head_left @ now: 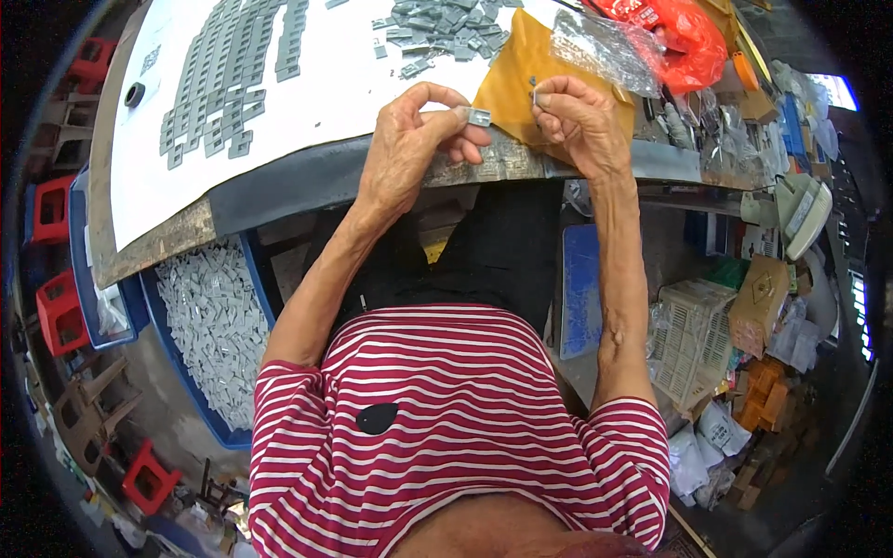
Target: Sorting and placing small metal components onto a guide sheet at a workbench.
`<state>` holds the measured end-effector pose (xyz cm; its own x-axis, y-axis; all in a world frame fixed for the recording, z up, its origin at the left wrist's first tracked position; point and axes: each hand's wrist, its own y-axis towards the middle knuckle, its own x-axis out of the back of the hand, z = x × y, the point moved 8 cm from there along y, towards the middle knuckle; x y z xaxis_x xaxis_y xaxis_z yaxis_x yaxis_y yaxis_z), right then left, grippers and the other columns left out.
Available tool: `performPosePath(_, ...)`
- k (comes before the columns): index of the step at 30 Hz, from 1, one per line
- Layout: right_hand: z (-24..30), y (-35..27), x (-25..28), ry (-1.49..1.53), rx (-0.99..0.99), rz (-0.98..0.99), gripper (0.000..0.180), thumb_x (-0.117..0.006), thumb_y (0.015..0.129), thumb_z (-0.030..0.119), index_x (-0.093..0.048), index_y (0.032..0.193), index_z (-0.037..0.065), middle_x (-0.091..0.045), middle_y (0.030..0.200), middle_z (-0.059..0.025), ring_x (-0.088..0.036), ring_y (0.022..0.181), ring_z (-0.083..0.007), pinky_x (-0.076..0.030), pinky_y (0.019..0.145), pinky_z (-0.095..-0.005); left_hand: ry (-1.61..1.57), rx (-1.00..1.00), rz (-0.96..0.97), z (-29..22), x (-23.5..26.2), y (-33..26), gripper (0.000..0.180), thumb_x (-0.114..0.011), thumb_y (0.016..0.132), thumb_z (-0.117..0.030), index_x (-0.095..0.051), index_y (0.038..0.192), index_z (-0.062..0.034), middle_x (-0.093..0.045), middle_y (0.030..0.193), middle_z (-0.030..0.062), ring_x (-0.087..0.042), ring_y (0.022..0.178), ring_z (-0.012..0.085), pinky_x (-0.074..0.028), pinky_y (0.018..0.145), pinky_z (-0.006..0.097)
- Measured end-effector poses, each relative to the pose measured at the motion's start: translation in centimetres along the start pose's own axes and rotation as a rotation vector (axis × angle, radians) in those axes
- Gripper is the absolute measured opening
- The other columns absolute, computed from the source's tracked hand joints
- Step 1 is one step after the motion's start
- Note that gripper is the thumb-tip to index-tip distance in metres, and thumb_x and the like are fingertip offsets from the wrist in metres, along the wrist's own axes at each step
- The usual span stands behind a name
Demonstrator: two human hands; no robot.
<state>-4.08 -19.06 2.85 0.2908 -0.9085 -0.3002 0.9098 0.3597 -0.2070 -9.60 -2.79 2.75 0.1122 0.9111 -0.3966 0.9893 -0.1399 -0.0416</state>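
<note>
As seen in the head view, while the left hand [409,149] sits just left of the amber sheet [513,70], its grip is pinched, thumb against index finger, on a small grey slotted plate [478,117], held clear of the desk [167,231] at the sheet's near left edge. The right hand [591,126] is over the sheet's near part, thumb and forefinger closed on a small pale piece [536,99].

Judging by the layout, a good share is sorted: long rows of grey plates [223,74] lie well to the left of the sheet, their near ends uneven. Seemingly left to handle are the loose heap of plates [446,28] just beyond the sheet's left edge and, far to its lower left, the grey pieces [209,321] filling a blue tub [172,367]; whether those are finished or waiting, I cannot tell.

The upper border cuts off the far ends of rows and heap. Bubble wrap [605,51] covers the sheet's right part, beside a red plastic bag [693,51]. Fingers mostly hide the pale piece, so its exact shape, and whether it fits the plate, stay unclear.
</note>
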Motion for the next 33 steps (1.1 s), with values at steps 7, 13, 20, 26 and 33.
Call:
performPosePath(7, -0.2, -1.1, -3.6, -0.22, 0.044, 0.04, 0.009, -0.059, 0.08, 0.007, -0.058, 0.086, 0.001, -0.055, 0.067, -0.0006, -0.046, 0.054, -0.0035, -0.035, 0.046, -0.0148, -0.02, -0.019, -0.009, 0.2, 0.4, -0.1, 0.016, -0.049, 0.084, -0.009, -0.048, 0.094, 0.0027, -0.063, 0.072, 0.0151, -0.059, 0.058, 0.0131, -0.046, 0.056, 0.02)
performPosePath(13, -0.1, -1.2, -4.8, -0.258, 0.15, 0.061, 0.011, -0.06, 0.08, 0.008, -0.058, 0.087, 0.0, -0.054, 0.067, -0.0003, -0.046, 0.053, -0.0035, -0.035, 0.045, -0.0147, -0.003, 0.018, -0.032, 0.5, 0.7, -0.1, 0.015, -0.049, 0.084, -0.009, -0.049, 0.094, 0.0015, -0.062, 0.07, 0.0123, -0.058, 0.057, 0.0112, -0.045, 0.055, 0.02)
performPosePath(20, -0.8, -1.3, -5.3, -0.192, 0.142, 0.055, 0.01, -0.06, 0.079, 0.009, -0.06, 0.085, 0.0, -0.055, 0.064, 0.0012, -0.047, 0.051, -0.0037, -0.037, 0.047, -0.0163, 0.164, -0.078, -0.04, -0.6, 0.7, -0.6, 0.014, -0.051, 0.084, -0.009, -0.053, 0.094, 0.0005, -0.062, 0.07, 0.009, -0.056, 0.058, 0.0079, -0.045, 0.056, 0.019)
performPosePath(26, -0.5, -1.7, -5.4, -0.314, 0.212, 0.008, 0.009, -0.06, 0.078, 0.007, -0.062, 0.085, 0.001, -0.056, 0.065, 0.0008, -0.048, 0.053, -0.0035, -0.039, 0.048, -0.0159, 0.043, -0.134, -0.027, -0.4, 0.7, -0.5, 0.013, -0.052, 0.084, -0.008, -0.054, 0.094, -0.0003, -0.062, 0.072, 0.0083, -0.056, 0.062, 0.0081, -0.046, 0.058, 0.019)
performPosePath(33, -0.6, -1.7, -5.3, -0.282, 0.172, 0.043, 0.012, -0.062, 0.077, 0.006, -0.06, 0.087, -0.001, -0.057, 0.067, 0.0004, -0.049, 0.054, -0.0037, -0.04, 0.049, -0.0158, 0.155, -0.118, -0.073, -0.5, 0.7, -0.8, 0.012, -0.052, 0.083, -0.006, -0.053, 0.092, 0.0011, -0.061, 0.071, 0.007, -0.054, 0.06, 0.0076, -0.045, 0.056, 0.019)
